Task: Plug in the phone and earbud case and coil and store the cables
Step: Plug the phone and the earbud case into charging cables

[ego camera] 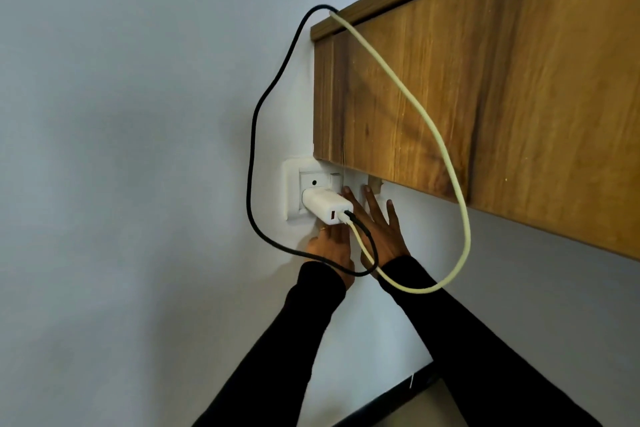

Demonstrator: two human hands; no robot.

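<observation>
1. Charger (323, 207): white, with an orange port.
2. Wall socket plate (294, 184): white.
3. One cable (252, 135): black.
4. Other cable (446, 156): pale cream.
5. Wooden panel (502, 80): brown with darker grain streaks.
6. Wall (121, 149): pale grey-white.
7. Sleeves (311, 305): black.

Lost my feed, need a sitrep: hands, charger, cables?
Left hand under the charger, right hand open beside it. Charger seated in wall socket. Black cable and white cable plugged in, looping over both wrists.

Both hands (353, 239) at plugged-in charger (325, 206)
</observation>
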